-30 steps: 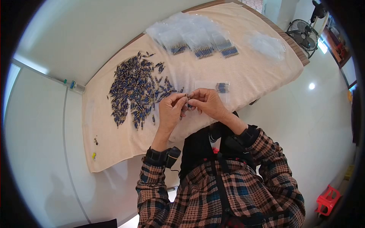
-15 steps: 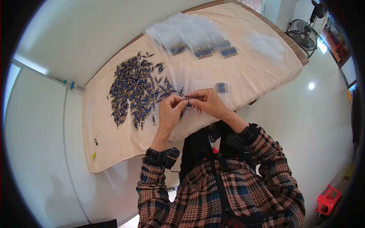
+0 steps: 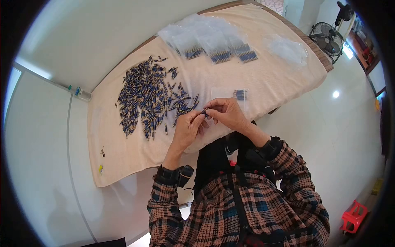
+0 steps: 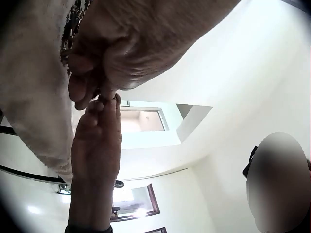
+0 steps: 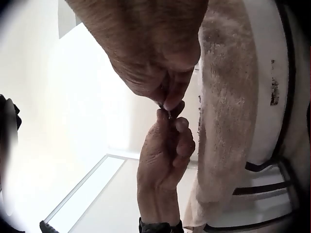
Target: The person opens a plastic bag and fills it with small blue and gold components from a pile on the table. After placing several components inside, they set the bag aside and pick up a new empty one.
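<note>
Over the front of the cloth, my left hand [image 3: 187, 127] and right hand [image 3: 228, 113] meet fingertip to fingertip. Between them they pinch small dark blue cylinders with brass ends [image 3: 204, 111], largely covered by the fingers; how many cannot be told. The left wrist view has the left hand [image 4: 141, 43] above the right hand [image 4: 96, 145], with thumbs and fingertips together. Left of the hands spreads a large heap of the same cylinders [image 3: 144, 94]. Just beyond the right hand lies a clear bag [image 3: 222, 92] with a row of cylinders [image 3: 240, 94] inside.
Filled clear bags [image 3: 197, 35] overlap at the table's back, cylinders along their near ends. A pile of plain clear bags [image 3: 288, 49] lies to the right. A pale cloth [image 3: 279, 86] covers the table. Small bits [image 3: 101, 168] sit at the left edge.
My left hand has dropped slightly toward the body, uncovering more loose cylinders beside its fingers. The held cylinders now slant, having pointed more upright before. The right hand stays nearly in place.
</note>
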A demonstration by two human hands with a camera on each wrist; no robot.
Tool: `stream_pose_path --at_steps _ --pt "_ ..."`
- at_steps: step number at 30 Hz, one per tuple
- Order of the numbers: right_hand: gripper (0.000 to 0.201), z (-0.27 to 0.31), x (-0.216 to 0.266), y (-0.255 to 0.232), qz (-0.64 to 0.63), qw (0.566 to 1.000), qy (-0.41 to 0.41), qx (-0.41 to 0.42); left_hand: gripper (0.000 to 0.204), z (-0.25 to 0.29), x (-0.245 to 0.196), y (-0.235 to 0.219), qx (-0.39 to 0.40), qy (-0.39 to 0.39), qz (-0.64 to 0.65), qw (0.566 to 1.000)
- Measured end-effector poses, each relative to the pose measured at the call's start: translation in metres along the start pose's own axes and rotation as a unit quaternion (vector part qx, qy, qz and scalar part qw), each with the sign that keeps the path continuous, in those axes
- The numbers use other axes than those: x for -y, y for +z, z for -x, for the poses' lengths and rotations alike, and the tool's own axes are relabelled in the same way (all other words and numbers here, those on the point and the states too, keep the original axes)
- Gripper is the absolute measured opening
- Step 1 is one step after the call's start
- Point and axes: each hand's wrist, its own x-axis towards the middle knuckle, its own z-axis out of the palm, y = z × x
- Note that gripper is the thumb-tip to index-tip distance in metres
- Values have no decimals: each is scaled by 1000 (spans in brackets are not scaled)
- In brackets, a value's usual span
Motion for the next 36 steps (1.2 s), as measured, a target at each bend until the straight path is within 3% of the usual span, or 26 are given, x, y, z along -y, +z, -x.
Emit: stream_pose_path --at_steps 8,11,15,20,24,25,27,28,31,36 --pt "12 20 7 7 28 994 -91 -53 21 6 -23 3 51 -77 -35 995" --pt "10 34 14 -3 -59 998 -4 -18 19 5 -24 6 108 -60 -105 987" --pt "11 59 27 -12 -62 997 51 -20 17 5 -22 15 177 -65 -128 974" --pt "10 82 51 -33 55 995 83 -19 14 2 -27 39 213 -73 -119 967" --pt "9 91 61 -50 104 991 22 -76 11 -7 -23 48 139 -5 -88 986" --pt "9 91 63 -61 105 988 30 -109 11 -13 -20 46 73 58 -150 984" --pt "10 88 67 -84 108 978 44 -172 16 -27 -13 43 -63 184 -266 944" --pt "10 84 67 -92 110 978 44 -173 16 -34 -7 44 -64 185 -265 944" --pt "12 73 65 -110 141 964 75 -212 25 -54 6 49 -126 318 -355 870" --pt "15 60 61 -115 142 965 110 -190 27 -54 18 56 -101 256 -306 912"
